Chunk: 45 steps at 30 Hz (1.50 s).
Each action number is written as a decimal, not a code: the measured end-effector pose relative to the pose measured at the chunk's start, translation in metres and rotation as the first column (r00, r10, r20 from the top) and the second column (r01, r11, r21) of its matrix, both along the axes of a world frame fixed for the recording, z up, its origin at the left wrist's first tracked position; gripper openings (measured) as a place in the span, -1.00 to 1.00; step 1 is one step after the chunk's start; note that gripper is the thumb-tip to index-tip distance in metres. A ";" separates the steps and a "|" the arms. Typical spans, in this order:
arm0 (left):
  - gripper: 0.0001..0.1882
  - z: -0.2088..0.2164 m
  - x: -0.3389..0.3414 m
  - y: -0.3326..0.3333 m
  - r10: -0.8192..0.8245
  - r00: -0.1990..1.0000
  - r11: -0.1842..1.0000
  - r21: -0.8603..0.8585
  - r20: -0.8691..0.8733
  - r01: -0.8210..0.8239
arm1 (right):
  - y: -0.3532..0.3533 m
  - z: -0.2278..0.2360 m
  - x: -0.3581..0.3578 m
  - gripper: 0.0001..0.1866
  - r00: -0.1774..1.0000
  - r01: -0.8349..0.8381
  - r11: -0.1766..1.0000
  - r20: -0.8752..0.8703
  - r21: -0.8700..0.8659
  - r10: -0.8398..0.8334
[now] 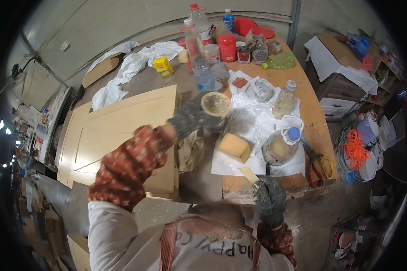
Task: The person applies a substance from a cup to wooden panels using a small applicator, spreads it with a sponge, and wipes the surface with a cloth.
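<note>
My left hand (pixel 190 118), in a dark grey knit glove, is closed around a small round cup (pixel 216 105). Its open top faces up and shows a mottled, cream-coloured inside. At the table's front edge my right hand (pixel 270 201), gloved alike, grips a short, flat, pale strip (pixel 248 175) that looks like wood. Between the two hands a yellow-orange sponge (pixel 233 147) lies on a white cloth (pixel 246 119). A clear plastic jug with a blue cap (pixel 278 149) stands just beyond my right hand. Left of the cup lies a cream cabinet panel (pixel 122 131).
Bottles, a red tub (pixel 227 48) and a yellow box (pixel 163 67) crowd the table's far side. Scissors (pixel 321 171) with red and yellow handles lie at the right edge. Behind the jug stands a glass jar (pixel 285 101). Buckets and orange cord (pixel 355 150) fill the floor at right.
</note>
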<state>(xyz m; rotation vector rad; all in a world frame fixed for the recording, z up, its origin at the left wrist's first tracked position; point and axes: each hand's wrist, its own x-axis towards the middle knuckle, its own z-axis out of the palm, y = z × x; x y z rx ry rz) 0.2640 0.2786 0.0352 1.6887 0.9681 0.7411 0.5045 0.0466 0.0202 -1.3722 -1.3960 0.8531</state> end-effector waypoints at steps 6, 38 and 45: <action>-0.40 -0.063 0.078 0.069 0.001 1.000 0.981 0.192 0.001 -0.001 | -0.032 -0.029 0.031 -0.81 0.993 0.117 0.991 -0.032 0.059 -0.116; -0.31 -0.027 -0.288 -0.216 0.767 0.379 0.567 0.824 -0.517 -0.022 | 0.190 -0.049 -0.155 -0.75 0.764 -0.337 0.926 -0.624 -0.171 0.163; -0.32 -0.031 -0.293 -0.216 0.713 0.395 0.681 0.706 -0.579 -0.195 | 0.245 -0.045 -0.205 -0.74 0.438 -0.270 0.960 0.897 0.075 0.053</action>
